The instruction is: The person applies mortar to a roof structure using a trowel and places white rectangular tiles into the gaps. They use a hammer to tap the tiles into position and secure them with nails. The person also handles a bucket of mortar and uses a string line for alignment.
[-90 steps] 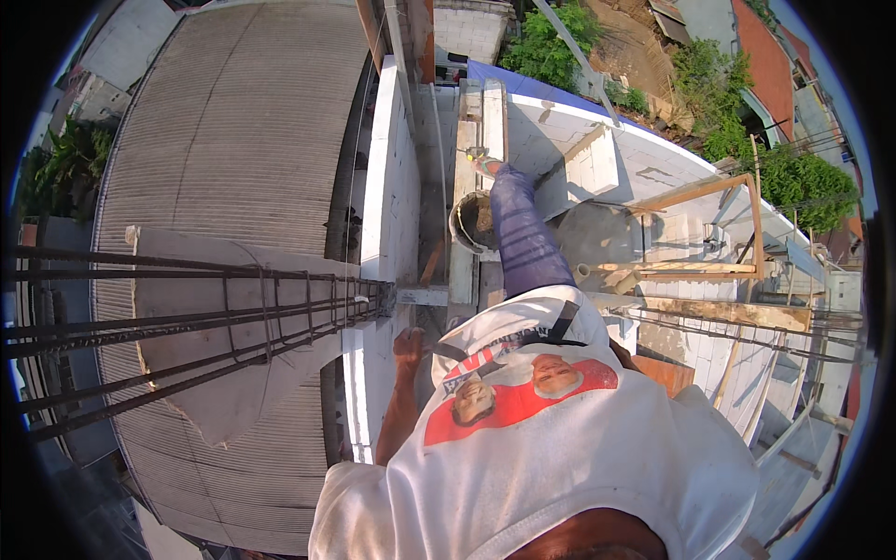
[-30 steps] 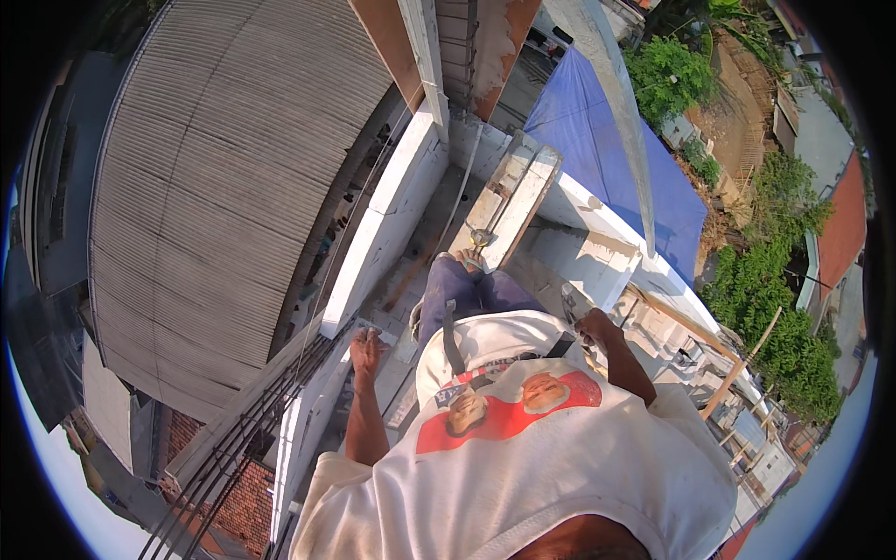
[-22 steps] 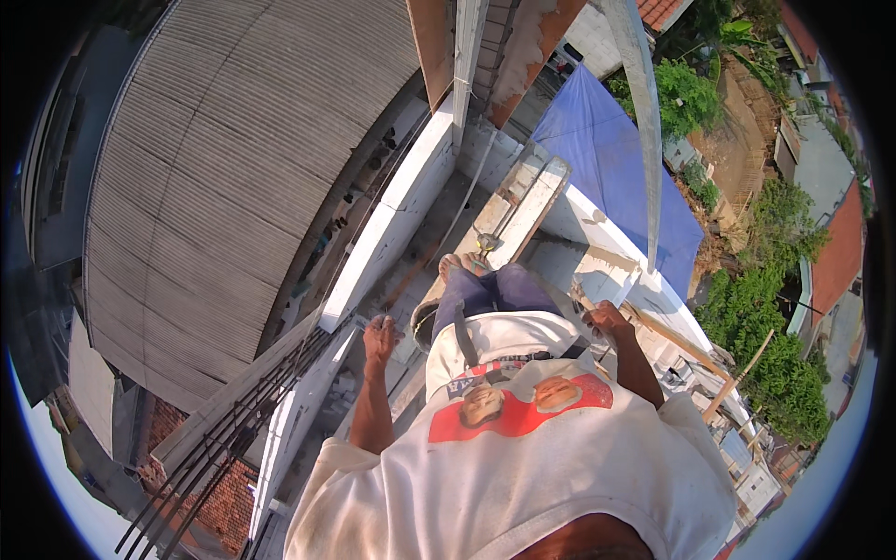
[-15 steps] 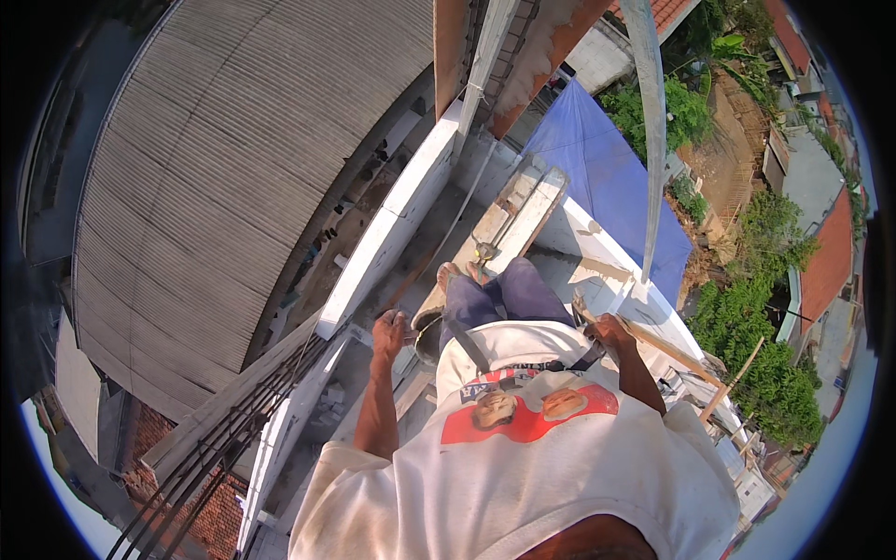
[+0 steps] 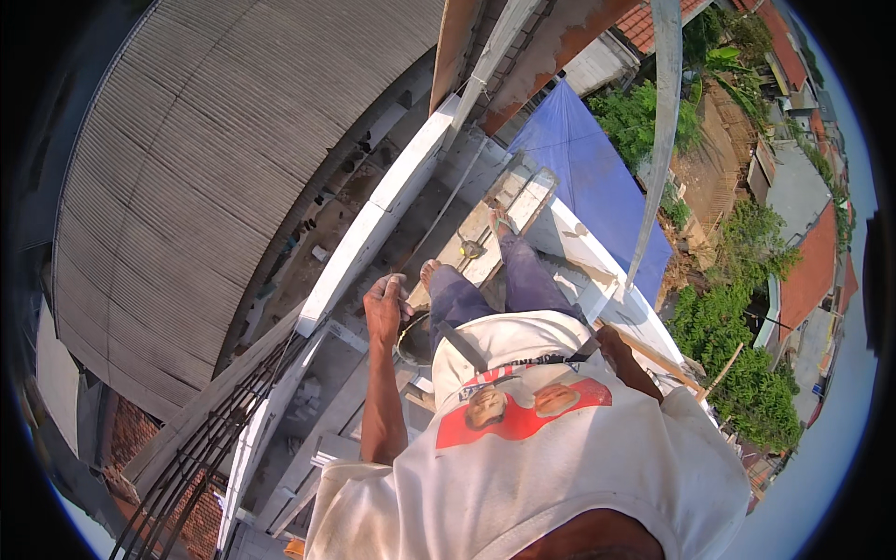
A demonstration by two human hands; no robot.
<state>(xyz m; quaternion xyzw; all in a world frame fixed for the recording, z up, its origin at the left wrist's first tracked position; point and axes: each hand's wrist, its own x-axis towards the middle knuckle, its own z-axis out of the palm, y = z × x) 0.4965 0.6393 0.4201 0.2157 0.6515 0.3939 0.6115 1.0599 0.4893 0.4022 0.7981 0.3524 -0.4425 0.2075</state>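
Note:
My left hand (image 5: 387,303) hangs beside the dark bucket (image 5: 413,343), fingers curled around something I cannot make out. My right hand (image 5: 611,341) is beside my hip, partly behind my white shirt, fingers bent; what it holds is hidden. My feet stand apart on a pale, mortar-stained plank (image 5: 518,210), the right one ahead in a sandal, the left one beside the bucket. Between them lies a small yellow-and-dark tool (image 5: 471,249).
A white block wall top (image 5: 383,205) runs along my left, beside a drop and a corrugated roof (image 5: 215,149). Rebar (image 5: 224,429) juts at lower left. A blue tarp (image 5: 588,168), a long grey pole (image 5: 663,121) and wooden boards (image 5: 495,56) are ahead and right.
My right foot has stepped forward along the plank past the yellow tool. My left hand has risen slightly. The right hand, earlier on a grey tool, is now partly hidden by my body.

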